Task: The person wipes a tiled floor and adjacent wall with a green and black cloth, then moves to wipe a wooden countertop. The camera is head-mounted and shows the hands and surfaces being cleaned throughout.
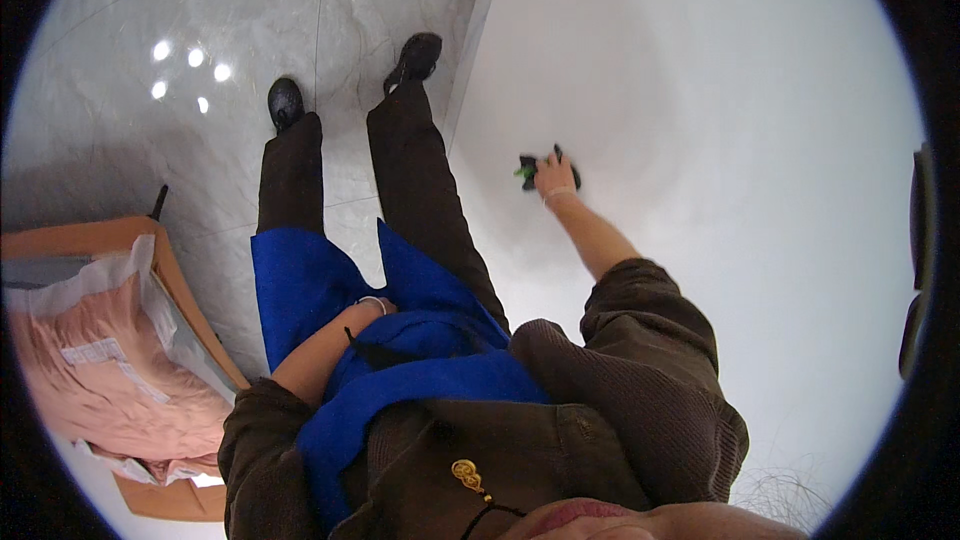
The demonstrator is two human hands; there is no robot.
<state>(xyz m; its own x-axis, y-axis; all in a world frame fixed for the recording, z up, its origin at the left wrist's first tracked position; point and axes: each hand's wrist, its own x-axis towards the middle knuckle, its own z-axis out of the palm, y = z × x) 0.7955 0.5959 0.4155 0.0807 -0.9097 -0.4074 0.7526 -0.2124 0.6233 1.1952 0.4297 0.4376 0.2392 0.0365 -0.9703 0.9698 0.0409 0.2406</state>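
Observation:
My right hand [555,174] is pressed on a bundled black cloth [574,177] with a bright green part, against a smooth white wall [712,165]. Its fingers are spread over the cloth, and that arm reaches out with the sleeve pushed up. Down at the front of my blue apron [300,277] lies my left hand [377,306], with a pale bracelet at its wrist. Folds of the apron hide its fingers, so what it holds, if anything, is not visible.
On the left, a cardboard box [82,236] contains a pink package [127,367] in clear plastic. Grey marble-look tiles [217,7] cover the floor under my black shoes [285,103]. A baseboard [474,30] edges the wall. Dark objects [916,240] show at the far right.

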